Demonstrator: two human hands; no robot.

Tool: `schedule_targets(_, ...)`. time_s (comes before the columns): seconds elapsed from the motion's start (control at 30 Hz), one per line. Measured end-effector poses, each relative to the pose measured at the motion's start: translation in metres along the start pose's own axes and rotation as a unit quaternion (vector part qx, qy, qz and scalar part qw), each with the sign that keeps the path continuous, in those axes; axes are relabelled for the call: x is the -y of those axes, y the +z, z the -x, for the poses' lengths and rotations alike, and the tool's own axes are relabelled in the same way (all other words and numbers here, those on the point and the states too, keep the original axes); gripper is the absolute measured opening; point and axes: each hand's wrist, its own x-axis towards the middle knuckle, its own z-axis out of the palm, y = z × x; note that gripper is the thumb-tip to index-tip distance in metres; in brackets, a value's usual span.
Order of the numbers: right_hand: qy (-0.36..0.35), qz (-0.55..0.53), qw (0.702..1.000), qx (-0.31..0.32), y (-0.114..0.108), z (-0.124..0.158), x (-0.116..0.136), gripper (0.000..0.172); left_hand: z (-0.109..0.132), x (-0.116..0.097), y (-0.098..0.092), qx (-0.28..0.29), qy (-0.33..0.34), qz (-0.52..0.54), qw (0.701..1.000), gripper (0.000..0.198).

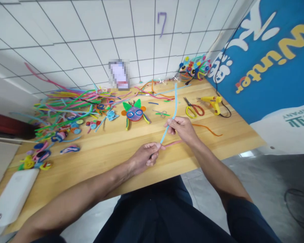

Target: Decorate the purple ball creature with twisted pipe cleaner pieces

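Light blue pipe cleaner [172,111]: thin, fuzzy, one long strand. It runs from my left hand [145,158] up through my right hand [181,127], and the free end sticks up and away toward the far edge of the wooden table [111,152]. Slight bend between the two hands, otherwise nearly straight. It's held above the tabletop, near the front edge, right of centre.

A pink pipe cleaner [172,143] lies flat on the wood just under my hands, and an orange one [207,129] lies just right of my right wrist.

Around it: a finished craft face [134,113] with green ears and blue glasses sits beyond my hands, mid-table. Small scissors [162,113] are just right of it. Yellow-handled scissors [194,108] and a yellow glue gun [212,102] are toward the far right edge. A big heap of loose pipe cleaners [66,104] covers the far left part, with coiled pieces [42,157] along the left edge. A white box [12,197] is at the near left corner. More finished figures [194,69] are at the far right corner. Nothing blocks the strand.

Hands: left is curled into a loose fist, palm down, pinching the lower end of the strand. Right is above and beyond it, thumb and fingertips gripping the strand partway along. Both forearms reach in from the front edge.
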Motion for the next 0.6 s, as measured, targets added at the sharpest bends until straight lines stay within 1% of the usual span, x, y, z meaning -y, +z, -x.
schedule_targets(0.13, 0.01, -0.002, 1.0, 0.004, 0.001, -0.007, -0.003, 0.063, -0.002, 0.002, 0.001, -0.023, 0.023, -0.052, 0.998, 0.056)
schedule_targets(0.23, 0.019, -0.012, 1.0, -0.002, 0.001, -0.012, -0.006, 0.064, -0.003, 0.002, 0.0, -0.045, 0.058, -0.093, 0.993, 0.059)
schedule_targets(0.33, 0.026, -0.04, 0.999, -0.024, -0.004, -0.017, -0.009, 0.064, -0.004, 0.001, -0.005, -0.034, 0.092, -0.113, 0.989, 0.058)
schedule_targets(0.43, 0.037, -0.061, 0.997, -0.038, -0.006, -0.021, -0.014, 0.065, -0.005, 0.001, -0.011, -0.019, 0.091, -0.145, 0.985, 0.054)
schedule_targets(0.53, 0.046, -0.066, 0.996, -0.035, -0.005, -0.022, -0.019, 0.065, -0.006, -0.001, -0.014, -0.013, 0.07, -0.174, 0.982, 0.052)
schedule_targets(0.6, 0.05, -0.073, 0.996, -0.031, -0.004, -0.023, -0.022, 0.065, -0.005, -0.002, -0.014, -0.01, 0.059, -0.175, 0.983, 0.052)
